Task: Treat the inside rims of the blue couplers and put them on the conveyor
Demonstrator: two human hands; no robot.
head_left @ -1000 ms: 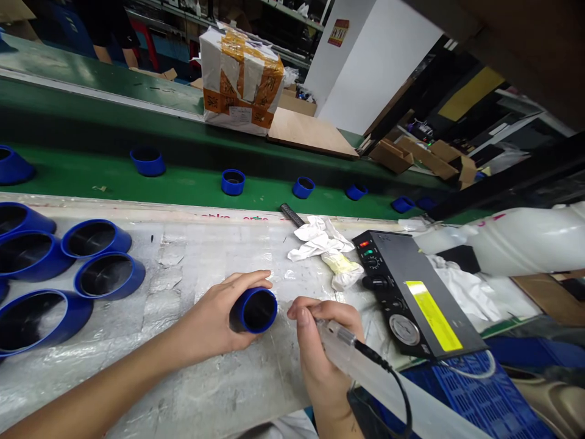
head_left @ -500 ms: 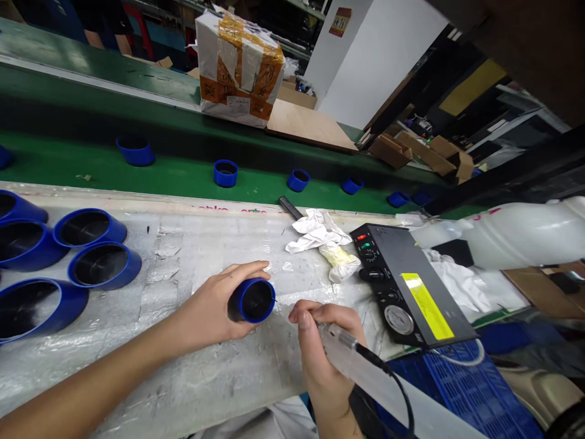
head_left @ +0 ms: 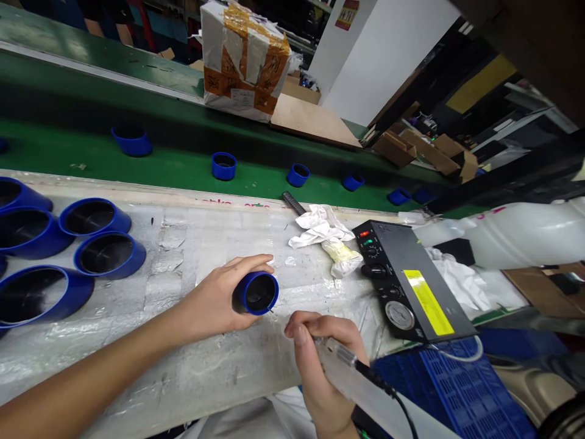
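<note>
My left hand (head_left: 217,302) is wrapped round a blue, short cylindrical cup (head_left: 249,299) with a dark inside. The cup is tilted, its mouth turned to the right. A glue dispensing syringe (head_left: 361,381), translucent with a black hose at its end, is gripped in my right hand (head_left: 322,360). Its tip points towards the cup's rim, close to it; whether it touches I cannot tell. To the right stands a black dispenser box (head_left: 411,286) with a round gauge and lit red and green switches.
Several larger-looking blue cups (head_left: 109,253) stand at the left. Others sit along the green conveyor belt (head_left: 178,161). Crumpled white cloths (head_left: 322,225) lie beside the dispenser. A taped carton (head_left: 247,67) stands behind the belt, a white plastic bottle (head_left: 525,235) at the right.
The cup in my left hand has shifted slightly up and turned a little. My right hand has moved slightly down from it. The whole view has shifted a little.
</note>
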